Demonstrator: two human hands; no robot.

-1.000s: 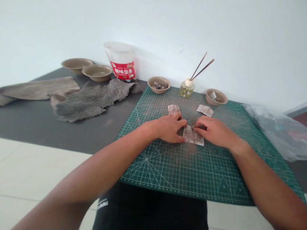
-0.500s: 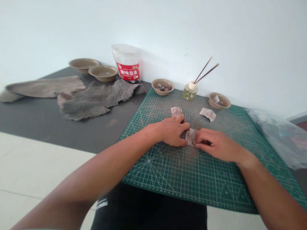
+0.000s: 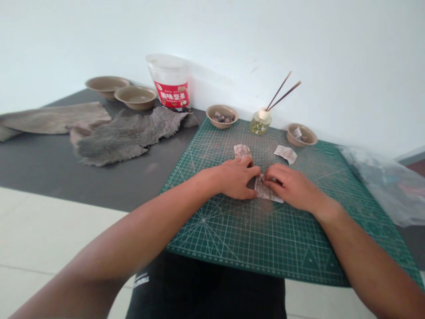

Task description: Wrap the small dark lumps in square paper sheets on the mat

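Observation:
A small pale brown piece (image 3: pixel 269 193) of what looks like hide lies on the green cutting mat (image 3: pixel 232 239). My left hand (image 3: pixel 237 178) rests at its left edge, thumb and fingers spread apart, holding it down. Over its upper part, my right hand (image 3: pixel 292 185) has its fingers pinched together; anything between the fingertips is too small to make out. Just beyond my left fingers lies a second piece (image 3: pixel 242 150), partly covered by them. A third, slightly curled piece (image 3: pixel 286 154) is farther back on the right.
Along the wall stand a bowl of small dark pieces (image 3: pixel 222 117), a reed diffuser (image 3: pixel 260 122), another bowl (image 3: pixel 302 134), a plastic tub (image 3: pixel 171 86) and two bowls. Grey fur (image 3: pixel 122 137) lies left, a plastic bag (image 3: pixel 381 181) right.
My right hand has moved left and up over the piece, uncovering its lower right part. My left hand stays in nearly the same place, and the view has shifted slightly.

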